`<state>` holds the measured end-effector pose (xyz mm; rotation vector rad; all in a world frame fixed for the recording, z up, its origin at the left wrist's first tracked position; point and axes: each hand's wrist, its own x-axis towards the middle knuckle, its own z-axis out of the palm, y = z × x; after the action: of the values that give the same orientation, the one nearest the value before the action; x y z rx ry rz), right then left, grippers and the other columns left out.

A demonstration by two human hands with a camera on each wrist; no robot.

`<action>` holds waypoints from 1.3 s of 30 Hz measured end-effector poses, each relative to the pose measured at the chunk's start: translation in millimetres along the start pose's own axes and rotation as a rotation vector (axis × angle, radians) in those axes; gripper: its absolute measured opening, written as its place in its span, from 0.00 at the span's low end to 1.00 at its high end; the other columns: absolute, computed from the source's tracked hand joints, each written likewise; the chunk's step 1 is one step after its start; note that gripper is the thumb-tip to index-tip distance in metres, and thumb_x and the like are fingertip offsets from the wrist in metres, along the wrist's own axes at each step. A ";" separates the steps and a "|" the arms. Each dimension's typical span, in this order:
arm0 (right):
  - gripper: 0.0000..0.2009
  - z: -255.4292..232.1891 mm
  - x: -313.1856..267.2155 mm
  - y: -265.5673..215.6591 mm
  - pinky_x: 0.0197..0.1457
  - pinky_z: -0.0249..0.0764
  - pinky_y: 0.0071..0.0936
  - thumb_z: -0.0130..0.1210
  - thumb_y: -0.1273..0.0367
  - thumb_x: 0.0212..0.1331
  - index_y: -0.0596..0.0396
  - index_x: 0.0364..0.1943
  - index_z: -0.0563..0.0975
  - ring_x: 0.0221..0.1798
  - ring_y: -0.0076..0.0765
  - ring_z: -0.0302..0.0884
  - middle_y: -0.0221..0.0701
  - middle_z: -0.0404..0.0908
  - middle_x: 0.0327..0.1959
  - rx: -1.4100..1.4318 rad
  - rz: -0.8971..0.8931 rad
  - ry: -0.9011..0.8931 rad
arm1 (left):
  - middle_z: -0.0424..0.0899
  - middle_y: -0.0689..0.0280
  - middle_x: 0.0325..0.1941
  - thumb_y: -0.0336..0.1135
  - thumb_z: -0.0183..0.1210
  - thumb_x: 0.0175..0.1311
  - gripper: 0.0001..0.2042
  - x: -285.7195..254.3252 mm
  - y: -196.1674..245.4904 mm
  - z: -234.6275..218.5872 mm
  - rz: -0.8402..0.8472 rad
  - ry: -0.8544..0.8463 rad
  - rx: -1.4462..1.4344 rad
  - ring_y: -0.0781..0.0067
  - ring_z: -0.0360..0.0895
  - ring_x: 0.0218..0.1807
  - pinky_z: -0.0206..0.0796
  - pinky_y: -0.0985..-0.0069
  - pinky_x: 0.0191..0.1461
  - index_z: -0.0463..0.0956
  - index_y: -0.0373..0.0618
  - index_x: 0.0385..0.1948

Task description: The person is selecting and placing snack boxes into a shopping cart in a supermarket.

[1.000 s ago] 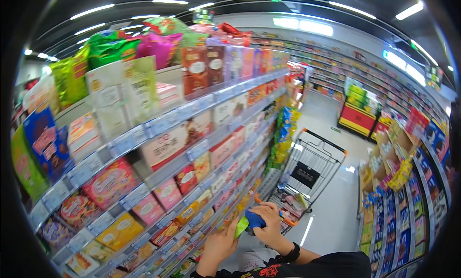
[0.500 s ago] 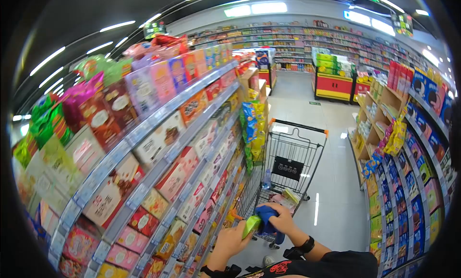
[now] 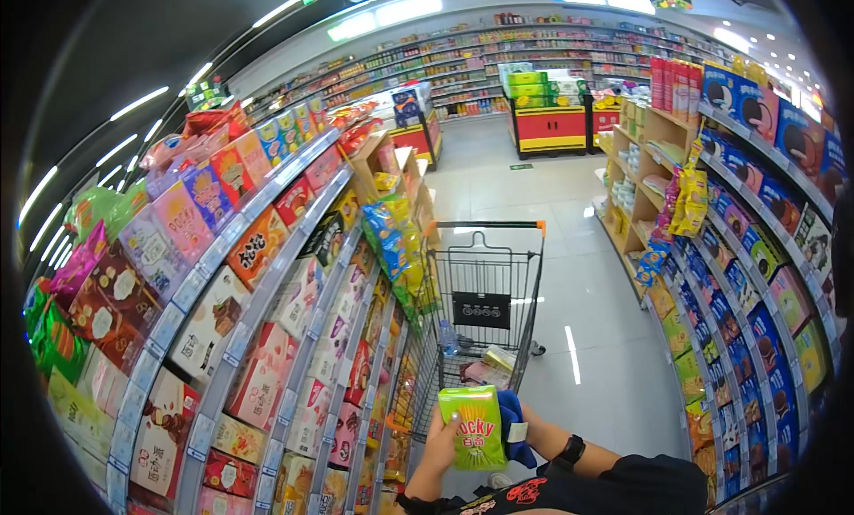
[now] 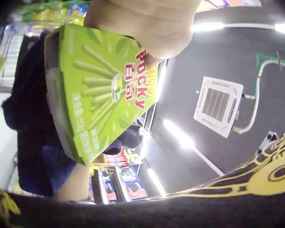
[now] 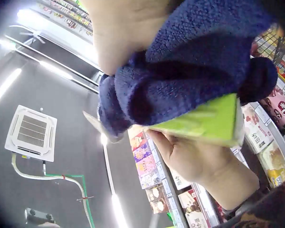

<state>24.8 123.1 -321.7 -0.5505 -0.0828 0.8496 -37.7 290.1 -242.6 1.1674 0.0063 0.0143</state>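
Observation:
My left hand grips a green Pocky box by its left side, the thumb lying on the front. In the head view the box stands upright with its printed face towards me. My right hand holds a dark blue knitted cloth bunched against the box, its fingers mostly hidden by the fabric. A pale tag hangs from the cloth. In the left wrist view the blue cloth shows behind the box's edge.
A shopping cart stands just ahead, with a bottle and some packages in it. Shelves of boxed snacks line the left side, and more shelves run along the right. A red and yellow display counter stands farther down the aisle.
The head view has swung to the right, bringing the cart nearer the middle. The Pocky box has turned its front towards me, and the blue cloth now sits beside and behind it.

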 end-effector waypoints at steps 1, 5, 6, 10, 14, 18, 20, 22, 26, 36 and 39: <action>0.24 -8.8 -5.0 3.6 0.61 0.67 0.33 0.43 0.58 0.65 0.56 0.61 0.63 0.60 0.34 0.68 0.37 0.67 0.61 0.011 0.038 -0.033 | 0.73 0.59 0.53 0.34 0.46 0.68 0.17 0.4 -3.6 5.9 -0.065 0.036 -0.094 0.68 0.73 0.53 0.67 0.70 0.54 0.61 0.42 0.57; 0.25 4.6 -19.3 16.7 0.62 0.64 0.33 0.47 0.59 0.63 0.54 0.62 0.62 0.60 0.37 0.67 0.37 0.66 0.62 -0.738 -0.339 -0.038 | 0.72 0.59 0.55 0.41 0.40 0.70 0.19 -6.5 -11.8 15.5 -0.335 -0.119 -0.449 0.62 0.73 0.54 0.68 0.64 0.56 0.60 0.43 0.59; 0.26 -2.3 -18.6 23.6 0.64 0.61 0.35 0.49 0.61 0.62 0.52 0.63 0.62 0.62 0.42 0.65 0.39 0.64 0.63 -1.093 -0.594 0.017 | 0.72 0.59 0.56 0.42 0.39 0.70 0.19 -8.8 -16.5 13.9 -0.376 -0.212 -0.564 0.61 0.73 0.55 0.68 0.63 0.56 0.61 0.44 0.59; 0.26 37.4 -53.1 12.7 0.69 0.44 0.48 0.46 0.64 0.57 0.51 0.62 0.60 0.65 0.58 0.52 0.44 0.57 0.65 -1.559 -0.774 0.424 | 0.74 0.59 0.54 0.45 0.37 0.70 0.21 -26.3 -31.3 11.3 -0.475 -0.311 -0.771 0.60 0.74 0.53 0.68 0.61 0.55 0.62 0.45 0.58; 0.25 53.5 -99.2 6.6 0.65 0.55 0.37 0.48 0.71 0.56 0.53 0.61 0.62 0.61 0.44 0.61 0.39 0.65 0.59 -1.237 -0.537 0.351 | 0.78 0.59 0.48 0.47 0.37 0.70 0.21 -64.2 -48.7 21.7 -0.499 -0.274 -0.799 0.61 0.78 0.47 0.72 0.61 0.51 0.66 0.45 0.55; 0.26 75.7 -145.9 22.4 0.60 0.64 0.30 0.46 0.78 0.55 0.54 0.62 0.61 0.57 0.33 0.68 0.36 0.70 0.56 -0.854 -0.394 0.255 | 0.79 0.60 0.45 0.48 0.37 0.69 0.21 -119.7 -38.4 30.3 -0.380 -0.018 -0.704 0.62 0.79 0.42 0.73 0.62 0.47 0.67 0.45 0.54; 0.27 104.4 -181.1 39.9 0.60 0.66 0.30 0.45 0.78 0.56 0.53 0.63 0.59 0.57 0.34 0.69 0.37 0.70 0.56 -0.681 -0.351 0.284 | 0.78 0.59 0.46 0.47 0.39 0.68 0.21 -155.7 -33.8 31.6 -0.294 0.086 -0.700 0.60 0.78 0.43 0.72 0.60 0.48 0.67 0.43 0.54; 0.29 95.6 -201.2 73.8 0.58 0.68 0.33 0.47 0.75 0.58 0.51 0.65 0.56 0.57 0.37 0.70 0.40 0.65 0.61 -0.831 -0.288 0.234 | 0.76 0.57 0.50 0.47 0.41 0.67 0.22 -181.1 -52.9 17.2 -0.201 0.146 -0.676 0.57 0.76 0.48 0.69 0.57 0.51 0.65 0.42 0.56; 0.35 133.9 -252.6 106.4 0.58 0.69 0.37 0.53 0.67 0.57 0.52 0.67 0.48 0.61 0.46 0.65 0.48 0.55 0.65 -1.337 -0.276 0.103 | 0.77 0.57 0.46 0.41 0.45 0.66 0.17 -236.3 -65.1 34.4 -0.059 0.234 -0.548 0.60 0.77 0.47 0.71 0.63 0.48 0.66 0.40 0.50; 0.50 153.9 -335.6 136.5 0.70 0.47 0.44 0.60 0.56 0.49 0.56 0.68 0.37 0.71 0.61 0.39 0.58 0.38 0.68 -1.747 -0.333 0.183 | 0.71 0.65 0.43 0.35 0.49 0.67 0.11 -306.4 -54.4 120.6 0.014 0.270 -0.127 0.76 0.72 0.43 0.68 0.77 0.45 0.60 0.45 0.45; 0.51 128.4 -364.5 122.4 0.71 0.43 0.42 0.61 0.57 0.49 0.56 0.68 0.36 0.73 0.56 0.36 0.54 0.39 0.69 -1.521 -0.491 0.106 | 0.70 0.66 0.43 0.38 0.46 0.68 0.09 -316.5 -68.3 147.8 0.061 0.186 -0.162 0.76 0.71 0.45 0.67 0.76 0.48 0.60 0.47 0.43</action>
<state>-338.8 -23.7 -218.9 -1.8942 -0.7704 0.1231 -351.8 122.8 -248.2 1.0009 0.1315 0.1747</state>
